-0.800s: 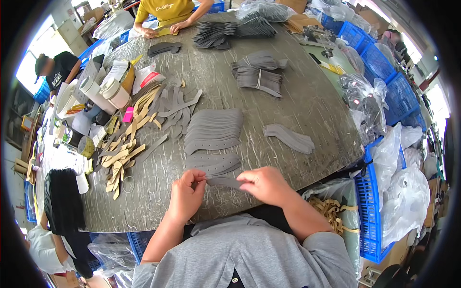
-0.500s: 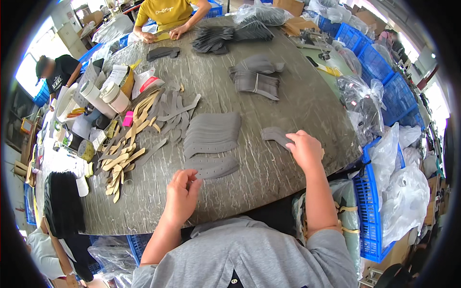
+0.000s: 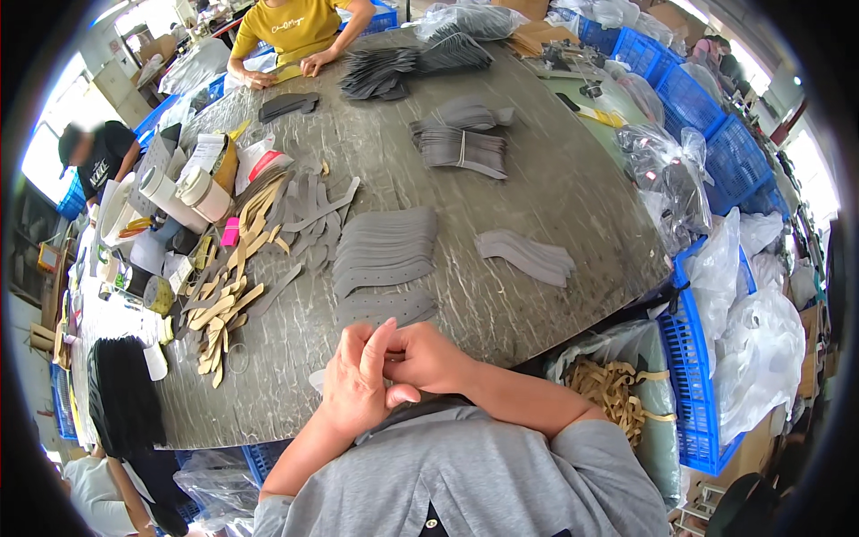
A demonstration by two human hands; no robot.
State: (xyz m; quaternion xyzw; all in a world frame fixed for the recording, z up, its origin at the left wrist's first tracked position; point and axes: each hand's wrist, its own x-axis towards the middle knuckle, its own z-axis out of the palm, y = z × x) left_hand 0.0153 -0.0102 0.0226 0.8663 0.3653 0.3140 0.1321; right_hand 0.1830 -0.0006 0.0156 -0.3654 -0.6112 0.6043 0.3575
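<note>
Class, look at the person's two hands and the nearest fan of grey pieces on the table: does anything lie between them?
Nothing visible does. The left hand and right hand meet at the table edge, and the grey pieces lie just beyond, with bare tabletop between.

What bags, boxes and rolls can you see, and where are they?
Clear plastic bags: right table edge, crinkly, shiny.
Blue crates: right of the table, latticed.
White rolls: left side of the table, round.
White plastic bags: far right, bulging.
</note>
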